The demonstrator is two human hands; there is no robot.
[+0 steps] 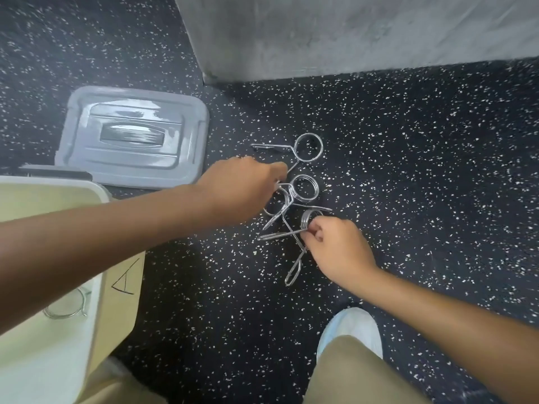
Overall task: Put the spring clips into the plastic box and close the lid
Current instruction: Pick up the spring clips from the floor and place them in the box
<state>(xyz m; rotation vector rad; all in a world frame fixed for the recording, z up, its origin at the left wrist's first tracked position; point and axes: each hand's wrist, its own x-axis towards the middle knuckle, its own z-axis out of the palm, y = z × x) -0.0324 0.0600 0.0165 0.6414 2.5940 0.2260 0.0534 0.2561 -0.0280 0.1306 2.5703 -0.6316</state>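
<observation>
I am crouching over a dark speckled floor [408, 170], reaching both bare hands into a small tangle of chrome spring clips [294, 205] that is lying between them. My left hand [242, 188] is stretching across from the left and covering the near edge of the pile; its fingers are curling down among the wire, but the back of the hand is hiding them, so I cannot tell whether that grip is closing on a clip or only touching one. My right hand [335, 252] is pinching together on the coil of the nearest clip [309, 221], thumb and fingers clamped on the ring while its two long wire handles are trailing out to the left and down toward me. One more clip [307, 147] is lying apart at the far side of the pile, flat on the floor. The cream plastic box [99, 196] is standing open at my left, just beside my left forearm, and one clip [67, 307] is already lying inside it. The grey lid [131, 135] is lying flat on the floor beyond the box, off it. A grey concrete block [350, 33] is filling the far side, and my shoe [350, 325] and tan trouser knee [350, 371] are showing below.
</observation>
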